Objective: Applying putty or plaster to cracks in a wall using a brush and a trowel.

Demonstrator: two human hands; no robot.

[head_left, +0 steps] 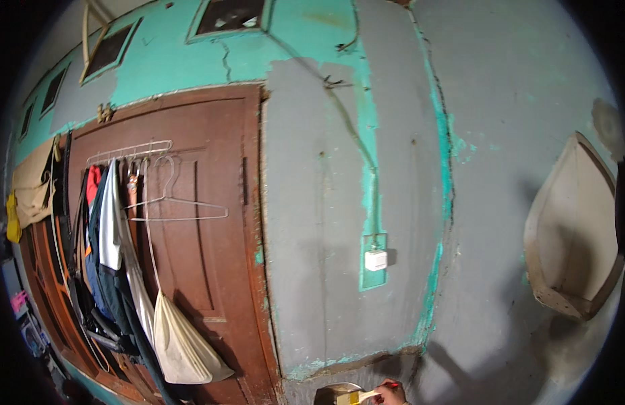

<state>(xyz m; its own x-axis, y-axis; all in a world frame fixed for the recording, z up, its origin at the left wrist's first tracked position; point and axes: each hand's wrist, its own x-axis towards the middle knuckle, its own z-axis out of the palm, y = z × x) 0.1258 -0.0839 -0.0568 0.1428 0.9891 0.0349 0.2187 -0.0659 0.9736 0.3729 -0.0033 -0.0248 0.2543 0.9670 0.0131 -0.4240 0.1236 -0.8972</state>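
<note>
At the lower edge, my right hand [392, 393] is closed around the pale handle of a paintbrush [366, 395]. The brush points left, and a yellow part shows near its head. Its head is at a round container [337, 387], whose rim and dark side are partly cut off by the picture's edge. A small red spot shows by my fingers; it may be the handle's end. What the container holds cannot be made out. My left hand is out of the picture.
Ahead is a grey wall [305, 270] with turquoise patches and a white socket box [376, 260]. Left, clothes [110, 216], a wire hanger [181, 209] and a cream bag [184, 344] hang on a brown door [211, 155]. A pale framed recess [569, 229] is at right.
</note>
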